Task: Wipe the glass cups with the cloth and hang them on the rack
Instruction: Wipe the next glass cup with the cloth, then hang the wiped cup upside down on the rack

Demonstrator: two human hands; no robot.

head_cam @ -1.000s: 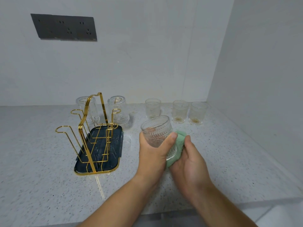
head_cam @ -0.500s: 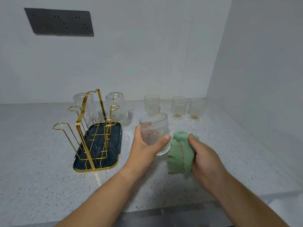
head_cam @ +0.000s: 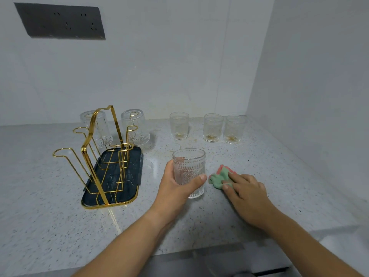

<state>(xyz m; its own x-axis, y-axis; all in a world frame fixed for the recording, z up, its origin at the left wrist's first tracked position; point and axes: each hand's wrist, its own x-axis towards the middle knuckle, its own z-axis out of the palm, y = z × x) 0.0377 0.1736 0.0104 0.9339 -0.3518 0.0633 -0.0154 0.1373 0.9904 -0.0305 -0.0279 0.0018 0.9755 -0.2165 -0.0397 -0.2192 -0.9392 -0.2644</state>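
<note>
head view: left hand (head_cam: 175, 188) grips the glass cup (head_cam: 189, 166); right hand (head_cam: 247, 190) half-covers the cloth (head_cam: 218, 179) beside it, pinch unclear.

One wide-angle camera, worn on the head, looks forward and down from above the near edge of the speckled surface (head_cam: 259, 156), facing the corner where the back wall (head_cam: 159, 66) and right wall (head_cam: 319, 96) meet. It sits close: both forearms enter from the bottom, left hand (head_cam: 175, 188) and right hand (head_cam: 247, 188) near centre, gold rack (head_cam: 127, 168) to the left.
</note>
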